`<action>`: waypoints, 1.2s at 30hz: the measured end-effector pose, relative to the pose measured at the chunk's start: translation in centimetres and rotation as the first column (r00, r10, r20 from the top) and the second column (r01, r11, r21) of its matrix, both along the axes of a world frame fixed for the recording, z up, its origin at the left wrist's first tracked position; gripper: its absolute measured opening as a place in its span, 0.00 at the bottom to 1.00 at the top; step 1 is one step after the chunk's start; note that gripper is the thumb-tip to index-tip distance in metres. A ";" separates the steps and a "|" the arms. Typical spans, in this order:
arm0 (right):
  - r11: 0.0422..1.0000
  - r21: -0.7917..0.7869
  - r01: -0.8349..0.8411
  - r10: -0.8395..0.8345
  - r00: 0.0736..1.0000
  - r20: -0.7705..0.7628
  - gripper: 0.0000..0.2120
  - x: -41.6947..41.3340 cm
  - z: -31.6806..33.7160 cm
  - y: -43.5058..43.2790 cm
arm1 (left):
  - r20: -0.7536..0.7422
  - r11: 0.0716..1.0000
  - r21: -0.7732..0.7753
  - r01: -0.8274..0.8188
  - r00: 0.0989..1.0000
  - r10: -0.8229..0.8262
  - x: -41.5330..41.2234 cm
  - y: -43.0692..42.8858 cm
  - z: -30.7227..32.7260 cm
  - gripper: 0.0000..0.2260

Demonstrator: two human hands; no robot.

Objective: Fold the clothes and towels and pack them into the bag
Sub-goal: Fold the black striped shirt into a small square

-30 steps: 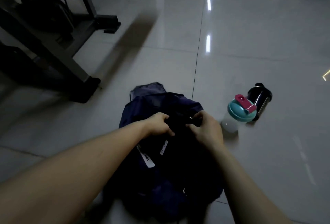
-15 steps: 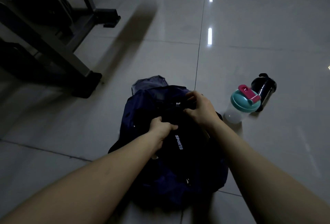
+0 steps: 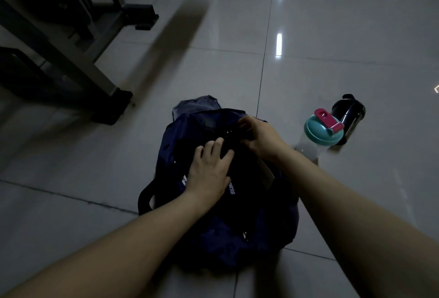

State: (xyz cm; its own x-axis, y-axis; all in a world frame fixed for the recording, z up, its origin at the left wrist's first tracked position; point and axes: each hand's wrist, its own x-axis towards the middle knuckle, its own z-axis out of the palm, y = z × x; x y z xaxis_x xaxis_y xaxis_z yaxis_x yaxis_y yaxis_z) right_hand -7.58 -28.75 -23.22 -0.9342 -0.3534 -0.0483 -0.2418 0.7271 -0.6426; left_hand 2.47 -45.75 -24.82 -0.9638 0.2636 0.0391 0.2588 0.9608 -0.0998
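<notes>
A dark navy sports bag (image 3: pixel 237 226) with white lettering lies on the tiled floor in front of me. My left hand (image 3: pixel 210 171) lies flat on its top, fingers spread and straight, pressing the fabric. My right hand (image 3: pixel 260 137) is at the bag's far end, fingers curled and pinching something small and dark there, possibly a zipper pull; the light is too dim to tell. A grey mesh flap (image 3: pixel 194 106) sticks out beyond the bag's far edge. No loose clothes or towels are visible.
Two shaker bottles lie to the right of the bag: one clear with a teal lid and pink cap (image 3: pixel 322 130), one black (image 3: pixel 349 117). A dark metal gym frame (image 3: pixel 71 60) with a black foot stands at the left. Glossy tiles surround everything.
My left hand has let go of the bag's fabric and now lies flat and open on top. My right hand has moved further toward the bag's far end, still pinching.
</notes>
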 end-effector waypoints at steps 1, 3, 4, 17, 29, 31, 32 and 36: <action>0.999 0.021 0.038 -0.037 0.999 -0.036 0.19 0.0 0.1 0.5 | 0.022 0.999 -0.050 0.018 1.000 -0.017 -0.4 -0.1 -0.2 0.32; 0.987 0.089 0.136 -0.126 0.985 -0.115 0.13 0.5 0.2 1.7 | 0.065 0.995 -0.084 0.056 0.997 -0.051 -1.2 0.1 -0.7 0.34; 0.975 0.142 0.170 -0.153 0.980 -0.126 0.12 0.8 0.1 2.2 | 0.097 0.995 -0.074 0.065 0.994 -0.058 -1.6 0.3 -1.1 0.35; 0.849 0.498 0.176 -0.165 0.984 -0.067 0.12 2.8 -3.1 2.7 | 0.411 0.997 0.012 0.073 0.909 -0.071 -3.2 1.0 -5.5 0.35; 0.802 0.146 0.579 -0.562 0.815 -0.141 0.09 4.7 -3.8 4.6 | 0.524 0.983 -0.136 0.124 0.851 -0.035 -4.5 2.2 -5.3 0.30; 0.808 0.165 0.566 -0.555 0.825 -0.109 0.10 4.8 -4.2 4.7 | 0.528 0.981 -0.153 0.123 0.849 -0.025 -4.4 2.5 -4.9 0.30; 0.810 0.172 0.561 -0.556 0.827 -0.083 0.11 4.7 -4.4 4.8 | 0.517 0.979 -0.164 0.119 0.856 -0.017 -4.1 2.6 -4.6 0.31; 0.810 0.159 0.565 -0.571 0.821 -0.007 0.10 4.0 -3.9 4.6 | 0.352 0.979 -0.187 0.085 0.936 -0.014 -2.6 3.5 -4.5 0.30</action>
State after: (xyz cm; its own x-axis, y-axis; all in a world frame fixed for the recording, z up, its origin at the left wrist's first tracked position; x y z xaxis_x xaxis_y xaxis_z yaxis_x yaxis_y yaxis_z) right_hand -3.59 -24.13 -27.14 -0.9624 0.2536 -0.0975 0.2667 0.8133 -0.5171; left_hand -0.15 -42.26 -29.35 -0.8930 0.2799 -0.3525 0.3584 0.9160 -0.1805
